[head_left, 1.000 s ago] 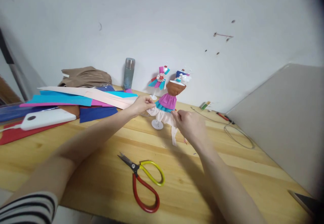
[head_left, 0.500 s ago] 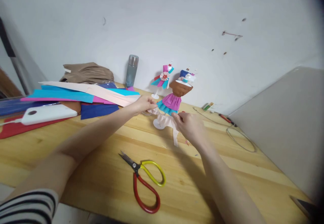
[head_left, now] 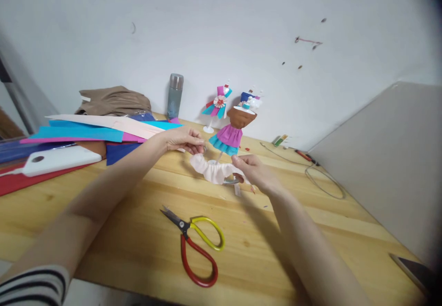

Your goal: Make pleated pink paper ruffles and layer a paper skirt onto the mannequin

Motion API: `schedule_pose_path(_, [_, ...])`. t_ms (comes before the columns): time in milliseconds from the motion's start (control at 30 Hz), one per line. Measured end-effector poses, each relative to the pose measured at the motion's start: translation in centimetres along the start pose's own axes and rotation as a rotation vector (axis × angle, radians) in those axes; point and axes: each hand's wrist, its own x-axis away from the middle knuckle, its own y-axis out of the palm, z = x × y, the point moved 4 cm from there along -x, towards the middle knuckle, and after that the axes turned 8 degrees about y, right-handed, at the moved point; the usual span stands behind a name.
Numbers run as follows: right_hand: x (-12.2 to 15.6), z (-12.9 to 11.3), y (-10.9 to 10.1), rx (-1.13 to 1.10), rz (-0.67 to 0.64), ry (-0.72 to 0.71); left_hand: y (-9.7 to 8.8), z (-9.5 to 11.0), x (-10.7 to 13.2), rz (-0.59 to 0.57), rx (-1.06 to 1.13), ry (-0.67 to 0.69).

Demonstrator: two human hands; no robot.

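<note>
A gathered strip of pale pink crepe paper (head_left: 213,171) hangs in a curve between my two hands, just in front of a small mannequin (head_left: 233,131) dressed in brown, purple and teal paper. My left hand (head_left: 183,139) pinches the strip's left end. My right hand (head_left: 253,172) pinches its right end, with a short tail dangling below. A second dressed mannequin (head_left: 217,108) stands behind, close to the wall.
Red and yellow scissors (head_left: 196,244) lie on the wooden table (head_left: 113,214) near me. Coloured paper sheets (head_left: 96,131), a white device (head_left: 51,161), brown cloth (head_left: 113,99) and a grey bottle (head_left: 175,95) are at the left. A cable (head_left: 321,181) and grey panel (head_left: 386,158) are at the right.
The pink strip was held against the mannequin's skirt bottom; now both hands have drawn it down and toward me, away from the figure, and it sags between them.
</note>
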Motion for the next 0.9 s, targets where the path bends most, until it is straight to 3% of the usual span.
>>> schedule_pose_path(367, [-0.4,0.0,0.4,-0.136,-0.001,-0.093,0.4,-1.5,-0.4,-0.109,-0.207,-0.007])
schedule_pose_path(500, [-1.1,1.0,0.8,-0.408,-0.069,-0.058,0.2,-2.3,-0.6,-0.041,-0.218,-0.063])
schedule_pose_path(567, [-1.5,1.4,1.0,-0.567,-0.101,-0.019,0.5,-2.4,-0.7,-0.061,-0.188,-0.056])
schedule_pose_path(733, [-2.0,1.7,1.2,-0.725,-0.172,0.108,3.0,-0.3,-0.3,-0.252,-0.233,0.109])
schedule_pose_path(900, [-2.2,1.7,1.3,-0.837,-0.241,0.236,6.1,2.4,0.5,-0.195,-0.564,0.311])
